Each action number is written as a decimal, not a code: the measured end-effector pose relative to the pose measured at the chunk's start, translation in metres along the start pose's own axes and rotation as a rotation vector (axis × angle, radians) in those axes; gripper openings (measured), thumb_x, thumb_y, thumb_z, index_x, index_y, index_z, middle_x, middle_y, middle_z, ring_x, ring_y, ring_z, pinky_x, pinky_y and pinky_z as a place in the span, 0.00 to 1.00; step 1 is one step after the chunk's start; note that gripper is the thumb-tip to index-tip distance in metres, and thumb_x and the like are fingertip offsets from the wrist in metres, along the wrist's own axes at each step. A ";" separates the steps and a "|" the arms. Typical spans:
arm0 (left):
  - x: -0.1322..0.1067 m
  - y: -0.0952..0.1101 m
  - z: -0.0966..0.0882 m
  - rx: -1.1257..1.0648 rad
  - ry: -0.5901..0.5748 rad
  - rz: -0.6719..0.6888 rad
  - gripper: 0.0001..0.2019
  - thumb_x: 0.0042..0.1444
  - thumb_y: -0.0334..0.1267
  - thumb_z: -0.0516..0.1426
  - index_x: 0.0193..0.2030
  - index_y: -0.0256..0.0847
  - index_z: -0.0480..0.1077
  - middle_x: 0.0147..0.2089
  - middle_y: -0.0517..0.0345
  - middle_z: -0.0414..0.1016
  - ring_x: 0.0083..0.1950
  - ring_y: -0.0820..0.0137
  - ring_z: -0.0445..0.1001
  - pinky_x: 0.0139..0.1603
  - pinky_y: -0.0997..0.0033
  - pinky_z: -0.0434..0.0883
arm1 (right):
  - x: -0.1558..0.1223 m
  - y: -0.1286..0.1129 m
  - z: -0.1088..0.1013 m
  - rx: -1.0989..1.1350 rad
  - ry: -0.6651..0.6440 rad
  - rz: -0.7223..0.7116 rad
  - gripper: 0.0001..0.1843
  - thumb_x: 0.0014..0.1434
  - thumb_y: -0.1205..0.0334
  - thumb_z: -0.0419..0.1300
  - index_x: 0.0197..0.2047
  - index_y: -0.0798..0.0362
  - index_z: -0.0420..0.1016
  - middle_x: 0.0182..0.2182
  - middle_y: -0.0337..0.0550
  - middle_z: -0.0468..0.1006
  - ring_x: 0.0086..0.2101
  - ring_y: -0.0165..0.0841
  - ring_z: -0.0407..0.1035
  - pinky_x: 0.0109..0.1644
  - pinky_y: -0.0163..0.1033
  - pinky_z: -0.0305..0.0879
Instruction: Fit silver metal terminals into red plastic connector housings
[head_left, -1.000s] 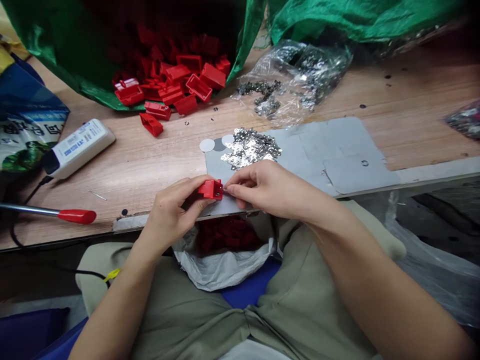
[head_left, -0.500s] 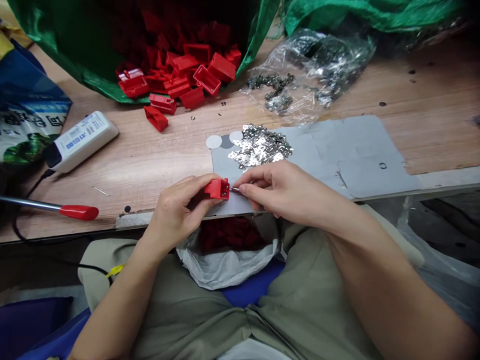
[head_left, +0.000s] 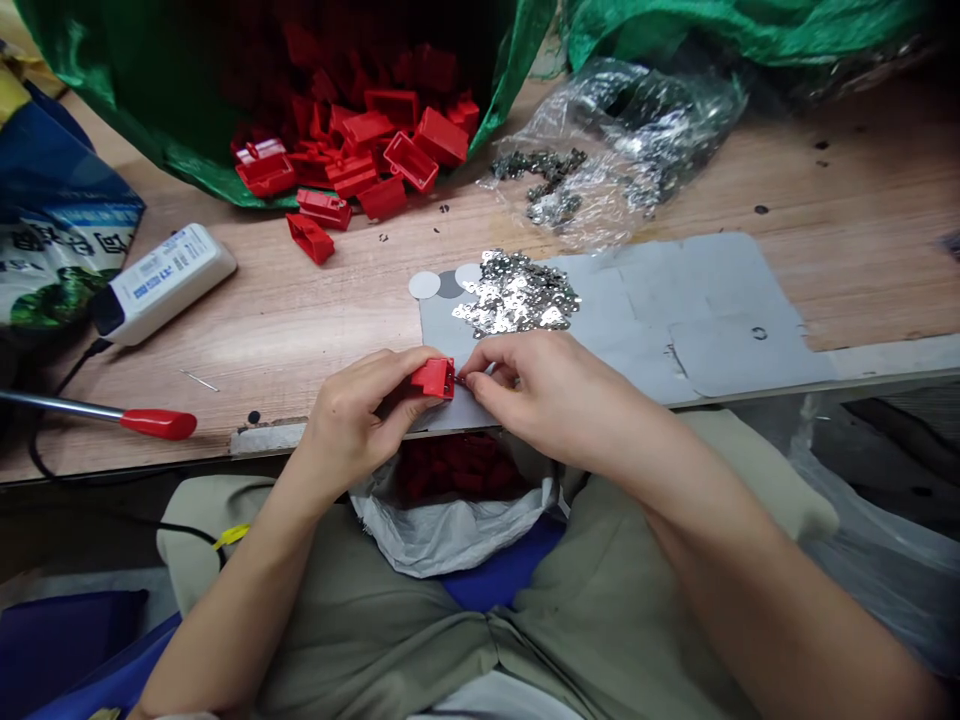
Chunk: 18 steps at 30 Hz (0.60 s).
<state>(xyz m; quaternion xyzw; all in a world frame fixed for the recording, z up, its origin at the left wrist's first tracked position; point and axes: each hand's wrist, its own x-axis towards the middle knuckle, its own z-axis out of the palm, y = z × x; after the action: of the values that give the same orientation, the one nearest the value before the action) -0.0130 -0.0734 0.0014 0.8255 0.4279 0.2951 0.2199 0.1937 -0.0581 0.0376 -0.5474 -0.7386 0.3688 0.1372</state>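
My left hand (head_left: 360, 415) grips a small red plastic housing (head_left: 434, 378) at the table's front edge, open end facing right. My right hand (head_left: 536, 395) is pinched at that open end, fingertips touching the housing; a tiny metal piece seems to be between them, too small to name. Just beyond lies a heap of small shiny metal clips (head_left: 517, 293) on a grey card sheet (head_left: 675, 300). On my lap a white plastic bag (head_left: 450, 530) holds more red housings.
A green sack (head_left: 150, 110) at the back spills red housings (head_left: 360, 160) onto the wooden table. A clear bag of metal parts (head_left: 622, 130) lies back right. A white power adapter (head_left: 161, 280) and a red-handled tool (head_left: 154, 423) lie left.
My right hand's fingertips have closed in on the housing's open end from the right. The left hand has held the housing in nearly the same place.
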 end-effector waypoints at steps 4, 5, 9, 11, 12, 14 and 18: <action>0.000 -0.001 0.001 -0.012 0.012 0.012 0.12 0.63 0.33 0.59 0.53 0.38 0.73 0.47 0.51 0.80 0.46 0.67 0.78 0.47 0.71 0.72 | -0.002 -0.003 0.001 -0.050 0.019 -0.016 0.10 0.62 0.70 0.57 0.33 0.55 0.80 0.26 0.41 0.78 0.27 0.32 0.67 0.31 0.35 0.53; 0.000 -0.001 0.001 -0.014 0.014 0.013 0.12 0.63 0.33 0.59 0.53 0.38 0.73 0.47 0.51 0.80 0.46 0.67 0.78 0.47 0.71 0.72 | -0.002 -0.003 0.001 -0.050 0.017 -0.018 0.10 0.62 0.70 0.57 0.33 0.55 0.80 0.26 0.41 0.78 0.27 0.32 0.67 0.31 0.35 0.53; -0.001 -0.001 0.001 -0.034 0.015 -0.015 0.12 0.62 0.33 0.59 0.53 0.39 0.73 0.47 0.53 0.80 0.46 0.68 0.78 0.48 0.72 0.72 | 0.001 0.004 -0.002 0.101 -0.048 0.010 0.09 0.62 0.69 0.58 0.35 0.55 0.80 0.23 0.39 0.77 0.24 0.30 0.67 0.28 0.33 0.54; -0.001 -0.001 0.000 -0.042 0.011 -0.039 0.13 0.62 0.33 0.60 0.53 0.39 0.73 0.47 0.53 0.80 0.46 0.68 0.78 0.49 0.73 0.72 | 0.003 0.009 -0.006 0.223 -0.124 0.033 0.09 0.62 0.67 0.57 0.36 0.55 0.80 0.21 0.36 0.75 0.21 0.28 0.66 0.25 0.32 0.55; -0.002 -0.001 0.000 -0.043 0.010 -0.047 0.13 0.62 0.33 0.60 0.53 0.39 0.73 0.48 0.53 0.80 0.47 0.68 0.78 0.49 0.73 0.72 | 0.003 0.011 -0.007 0.270 -0.155 0.042 0.09 0.63 0.67 0.57 0.37 0.55 0.80 0.20 0.35 0.75 0.20 0.27 0.66 0.24 0.32 0.55; -0.002 0.000 0.000 -0.039 0.009 -0.052 0.13 0.62 0.34 0.60 0.53 0.39 0.73 0.48 0.53 0.80 0.47 0.68 0.78 0.50 0.73 0.72 | 0.004 0.013 -0.010 0.315 -0.176 0.053 0.09 0.62 0.67 0.58 0.36 0.56 0.80 0.18 0.34 0.74 0.18 0.26 0.64 0.22 0.31 0.55; -0.003 -0.001 0.000 -0.044 0.004 -0.048 0.13 0.62 0.34 0.60 0.53 0.40 0.73 0.48 0.53 0.80 0.47 0.69 0.78 0.49 0.73 0.72 | 0.004 0.012 -0.009 0.330 -0.157 0.068 0.08 0.61 0.68 0.58 0.34 0.56 0.80 0.17 0.33 0.73 0.17 0.25 0.63 0.21 0.31 0.54</action>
<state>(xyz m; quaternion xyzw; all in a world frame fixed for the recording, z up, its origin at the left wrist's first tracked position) -0.0143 -0.0754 -0.0001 0.8093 0.4414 0.3009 0.2443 0.2064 -0.0490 0.0343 -0.5114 -0.6577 0.5311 0.1544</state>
